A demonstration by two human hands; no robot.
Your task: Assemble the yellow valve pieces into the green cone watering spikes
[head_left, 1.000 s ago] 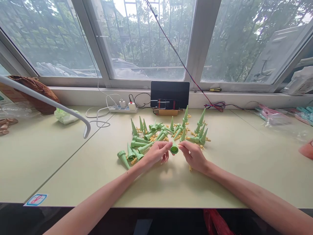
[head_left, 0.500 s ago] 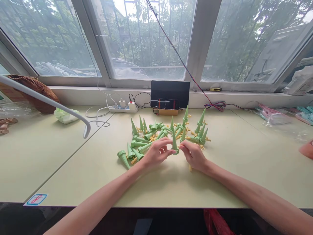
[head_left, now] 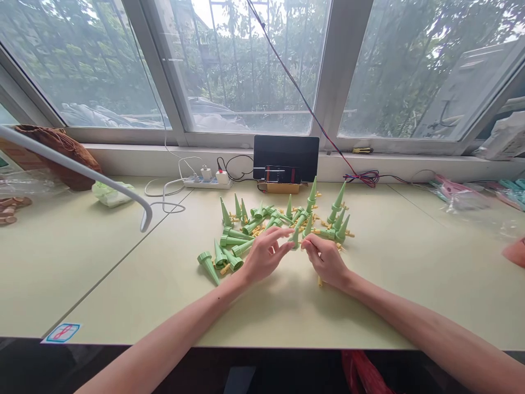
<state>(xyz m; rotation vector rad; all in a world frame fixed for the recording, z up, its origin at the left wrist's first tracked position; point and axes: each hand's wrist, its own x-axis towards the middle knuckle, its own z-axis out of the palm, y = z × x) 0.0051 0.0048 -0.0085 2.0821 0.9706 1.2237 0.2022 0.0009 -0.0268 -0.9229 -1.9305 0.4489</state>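
Observation:
A small green plant-watering spike, cone-shaped, is between my two hands, partly covered by fingers. My left hand has its thumb and index finger at the spike's left side, closed lightly about it. My right hand is curled in a pinch at the spike's right side, on a small yellow valve mostly hidden by the fingers. Beyond the hands lies a pile of green spikes, some on their sides. Several upright spikes with yellow valves stand at the right. A yellow piece pokes out below my right hand.
Behind the pile, a black tablet leans by the window ledge with a phone before it. A power strip with cables lies left of them. A grey curved bar crosses the left side. Pink scissors-like handles lie far right.
The spike between my hands has turned or tipped, and its point now shows lower and shorter. My left fingers have shifted round it; my right hand stays nearly in place.

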